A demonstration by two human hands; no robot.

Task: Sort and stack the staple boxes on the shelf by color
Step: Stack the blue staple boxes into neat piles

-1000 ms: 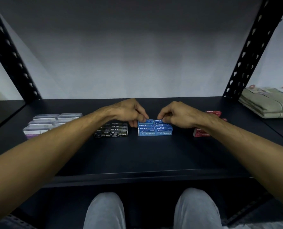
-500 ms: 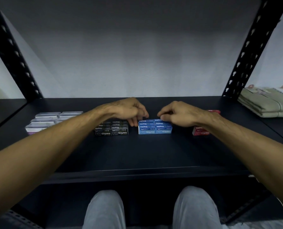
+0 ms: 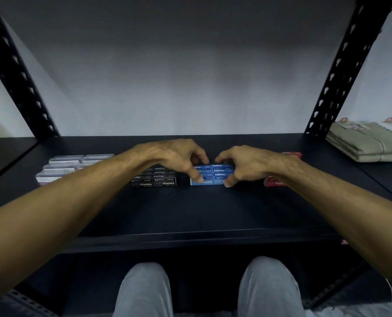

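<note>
Four colour groups of staple boxes sit in a row on the black shelf (image 3: 190, 209): white boxes (image 3: 62, 165) at the left, black boxes (image 3: 155, 180), blue boxes (image 3: 214, 173) in the middle, and red boxes (image 3: 274, 183) at the right, partly hidden by my right forearm. My left hand (image 3: 174, 156) curls over the left side of the blue stack, thumb on its front face. Over the stack's right side my right hand (image 3: 247, 163) curls the same way, thumb at the front corner.
Black perforated uprights stand at the back left (image 3: 19, 72) and back right (image 3: 346, 65). A pile of folded beige material (image 3: 369, 143) lies on the neighbouring shelf to the right. My knees (image 3: 144, 289) show below the shelf's front edge.
Both hands have come down over the blue stack. Their thumbs now reach its front face, where before only the fingertips touched its top rear.
</note>
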